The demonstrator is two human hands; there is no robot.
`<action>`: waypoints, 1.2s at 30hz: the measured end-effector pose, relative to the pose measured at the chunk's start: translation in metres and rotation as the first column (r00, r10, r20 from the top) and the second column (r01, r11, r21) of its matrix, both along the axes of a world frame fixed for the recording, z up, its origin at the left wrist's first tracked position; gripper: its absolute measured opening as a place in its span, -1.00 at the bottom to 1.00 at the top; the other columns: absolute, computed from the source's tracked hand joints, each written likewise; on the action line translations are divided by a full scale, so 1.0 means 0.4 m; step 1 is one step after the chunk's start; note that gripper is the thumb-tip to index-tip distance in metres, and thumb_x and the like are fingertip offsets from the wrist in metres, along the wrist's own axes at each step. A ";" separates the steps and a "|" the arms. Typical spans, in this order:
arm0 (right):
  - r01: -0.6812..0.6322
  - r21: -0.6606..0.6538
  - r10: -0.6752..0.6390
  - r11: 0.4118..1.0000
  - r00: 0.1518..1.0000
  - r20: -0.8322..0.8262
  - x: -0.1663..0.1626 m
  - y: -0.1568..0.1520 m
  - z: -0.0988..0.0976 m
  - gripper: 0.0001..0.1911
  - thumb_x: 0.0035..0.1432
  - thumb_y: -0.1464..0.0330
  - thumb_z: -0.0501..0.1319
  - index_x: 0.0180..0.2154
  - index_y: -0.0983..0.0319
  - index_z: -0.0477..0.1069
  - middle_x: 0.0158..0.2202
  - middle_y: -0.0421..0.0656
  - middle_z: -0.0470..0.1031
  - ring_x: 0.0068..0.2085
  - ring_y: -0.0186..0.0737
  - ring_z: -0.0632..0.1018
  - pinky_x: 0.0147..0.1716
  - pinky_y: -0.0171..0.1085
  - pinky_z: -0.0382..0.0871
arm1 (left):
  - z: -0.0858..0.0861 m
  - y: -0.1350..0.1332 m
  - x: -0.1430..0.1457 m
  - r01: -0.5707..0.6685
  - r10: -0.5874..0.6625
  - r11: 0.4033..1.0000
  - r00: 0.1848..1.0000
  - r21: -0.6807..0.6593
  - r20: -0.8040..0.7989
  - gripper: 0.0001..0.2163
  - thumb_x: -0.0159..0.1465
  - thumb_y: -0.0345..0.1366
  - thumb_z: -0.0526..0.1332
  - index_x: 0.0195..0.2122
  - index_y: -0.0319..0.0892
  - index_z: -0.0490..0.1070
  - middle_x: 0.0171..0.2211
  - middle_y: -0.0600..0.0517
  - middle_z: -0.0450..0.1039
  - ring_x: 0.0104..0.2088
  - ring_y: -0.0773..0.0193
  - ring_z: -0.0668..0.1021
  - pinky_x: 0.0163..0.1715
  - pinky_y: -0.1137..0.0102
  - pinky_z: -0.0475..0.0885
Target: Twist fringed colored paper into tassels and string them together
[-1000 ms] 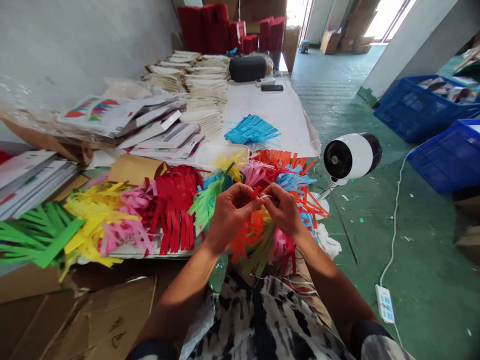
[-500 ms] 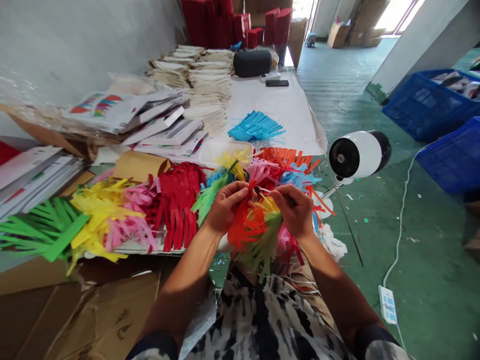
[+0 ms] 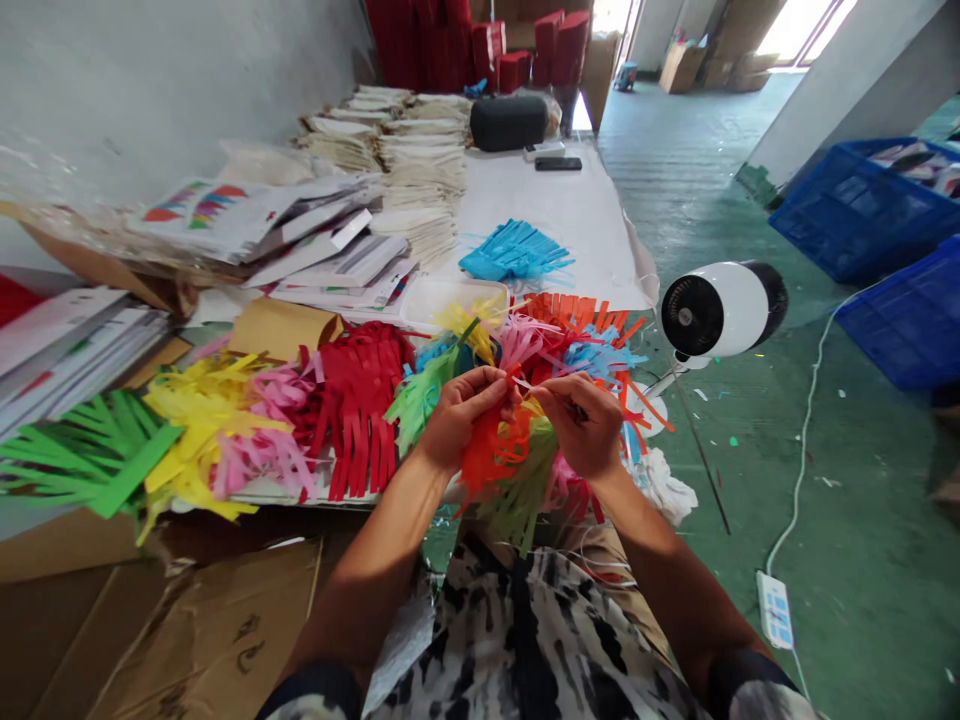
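My left hand (image 3: 466,412) is closed in a pinch on the top of an orange paper tassel (image 3: 491,455), whose cut strips hang below the fingers. Opposite it, my right hand (image 3: 583,420) pinches a thin white string (image 3: 523,383) that reaches toward the tassel's top. Yellow and green tassel strips (image 3: 525,490) hang between the hands, over my lap. Behind them lie pink fringe (image 3: 521,338), light blue fringe (image 3: 600,355) and light green fringe (image 3: 424,395). Red fringed paper (image 3: 360,410) lies left of my left hand.
Yellow fringe (image 3: 191,420) and green fringe (image 3: 90,450) lie at the table's left. Blue fringe (image 3: 514,250) rests on the white tabletop (image 3: 547,205). A white fan (image 3: 724,308) stands at the right. Flat packs (image 3: 337,265) are stacked at the back left; cardboard (image 3: 202,630) lies below.
My hands have come closer together, the right one moving slightly left. The white string between them shows more plainly, and the orange tassel has shifted a little to the right.
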State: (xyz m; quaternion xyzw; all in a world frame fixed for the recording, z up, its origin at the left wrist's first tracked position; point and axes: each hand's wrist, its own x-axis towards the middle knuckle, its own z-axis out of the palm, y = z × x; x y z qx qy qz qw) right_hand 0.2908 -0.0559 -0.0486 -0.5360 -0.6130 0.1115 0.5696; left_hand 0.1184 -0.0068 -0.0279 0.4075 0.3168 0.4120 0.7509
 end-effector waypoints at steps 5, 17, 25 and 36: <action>-0.001 0.020 0.000 1.000 1.000 0.020 -0.002 0.004 -0.003 -0.71 0.38 0.13 0.29 -0.33 0.13 0.61 -0.52 -0.23 0.49 -0.48 -0.26 0.39 -0.34 -0.21 0.31 | -0.004 -0.007 0.000 0.000 0.000 1.000 1.000 0.002 0.005 -0.74 0.17 -0.19 0.53 -0.30 -0.22 0.54 -0.38 0.04 0.58 -0.46 0.43 0.51 -0.37 0.51 0.46; 0.057 0.021 -0.058 0.998 0.998 0.021 -0.006 0.006 -0.009 -0.70 0.38 0.16 0.28 -0.37 0.15 0.56 -0.59 -0.29 0.32 -0.51 -0.29 0.30 -0.36 -0.24 0.28 | -0.006 -0.011 -0.006 -0.026 0.026 1.000 0.999 0.017 0.022 -0.73 0.19 -0.19 0.53 -0.28 -0.21 0.52 -0.35 0.03 0.62 -0.46 0.40 0.57 -0.38 0.51 0.49; 0.056 0.102 -0.064 0.993 0.995 0.077 -0.011 0.006 -0.012 -0.72 0.39 0.20 0.28 -0.37 0.18 0.55 -0.61 -0.31 0.30 -0.51 -0.32 0.32 -0.41 -0.28 0.24 | -0.025 -0.014 -0.001 -0.082 0.081 0.989 0.997 0.123 0.013 -0.76 0.20 -0.23 0.53 -0.27 -0.21 0.53 -0.33 0.00 0.65 -0.43 0.38 0.60 -0.32 0.50 0.51; 0.034 0.122 -0.042 0.992 0.997 0.070 -0.013 0.005 -0.014 -0.77 0.37 0.19 0.34 -0.29 0.18 0.63 -0.64 -0.35 0.29 -0.55 -0.36 0.29 -0.42 -0.28 0.25 | -0.031 -0.014 0.001 -0.039 0.046 0.998 0.990 -0.048 0.135 -0.76 0.18 -0.22 0.53 -0.32 -0.25 0.54 -0.38 0.02 0.57 -0.45 0.42 0.54 -0.39 0.53 0.50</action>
